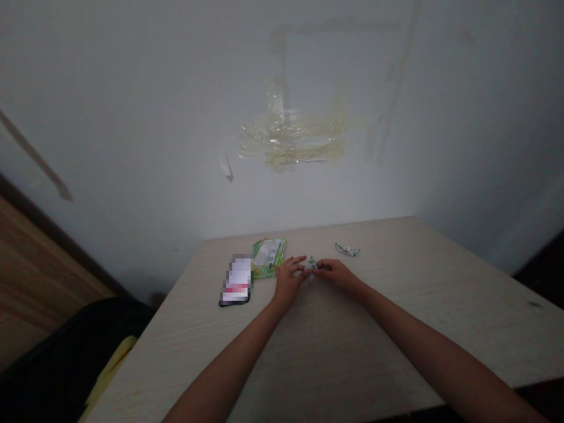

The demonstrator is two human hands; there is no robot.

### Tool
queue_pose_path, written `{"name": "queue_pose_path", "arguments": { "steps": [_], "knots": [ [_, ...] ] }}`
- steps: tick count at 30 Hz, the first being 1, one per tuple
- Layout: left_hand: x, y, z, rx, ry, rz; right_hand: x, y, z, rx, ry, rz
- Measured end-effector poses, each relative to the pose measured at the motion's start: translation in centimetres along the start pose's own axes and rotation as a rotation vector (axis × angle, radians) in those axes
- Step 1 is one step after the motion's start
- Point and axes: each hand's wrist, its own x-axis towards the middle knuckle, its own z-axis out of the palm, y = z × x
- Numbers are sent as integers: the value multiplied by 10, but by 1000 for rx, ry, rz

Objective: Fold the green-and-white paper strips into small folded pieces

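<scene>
A pale wall (154, 117) is noted behind a light wood-grain table (189, 329), its rear edge set near the wall. The wall is marked by layered, glossy yellowed tape (304, 138), by faded brownish strips (348, 25) above, and by a dark diagonal strip (35, 155) at left. A wooden panel (35, 264) is seen at lower left, partly covered by a dark object (74, 346). The scene is dimly lit.

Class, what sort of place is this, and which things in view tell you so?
Probably a plain room in a home or dormitory: a pale wood-grain table stands by a white wall patched with clear tape, and a smartphone lies on the table.
</scene>
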Motion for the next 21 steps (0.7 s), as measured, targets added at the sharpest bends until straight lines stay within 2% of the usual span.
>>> {"name": "queue_pose_path", "arguments": {
  "steps": [21],
  "knots": [
    [1,-3,1,-135,-29,-9,1,-2,3,78,-30,114]
  ]
}}
